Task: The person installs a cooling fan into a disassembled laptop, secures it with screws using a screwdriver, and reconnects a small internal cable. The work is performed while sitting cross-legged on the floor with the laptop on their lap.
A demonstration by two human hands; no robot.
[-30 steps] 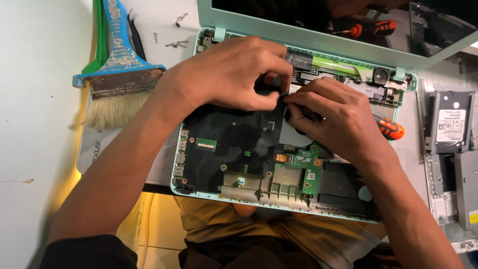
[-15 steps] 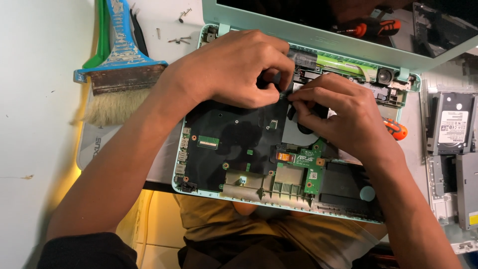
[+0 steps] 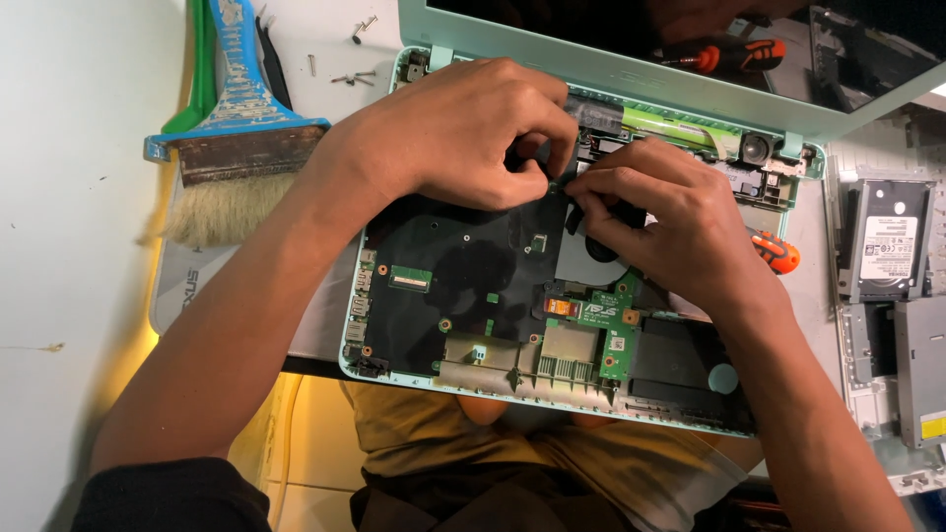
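An opened mint-green laptop base (image 3: 351, 325) lies in front of me with its black mainboard (image 3: 443, 296) and a small green board (image 3: 601, 330) exposed. My left hand (image 3: 463, 133) reaches in from the left. My right hand (image 3: 680, 222) comes from the right and covers part of the fan (image 3: 589, 264). The fingertips of both hands meet near the hinge edge and pinch a small dark part (image 3: 564, 184). I cannot make out what that part is.
A wide blue-handled brush (image 3: 236, 148) lies at the left with several loose screws (image 3: 355, 77) beside it. An orange screwdriver handle (image 3: 777, 252) shows under my right wrist. A hard drive (image 3: 887, 241) and metal brackets sit at the right. The tilted screen lid (image 3: 611, 61) stands behind.
Both hands stay pinched at the same spot near the hinge. The fingers have shifted only slightly, and the view has moved a little.
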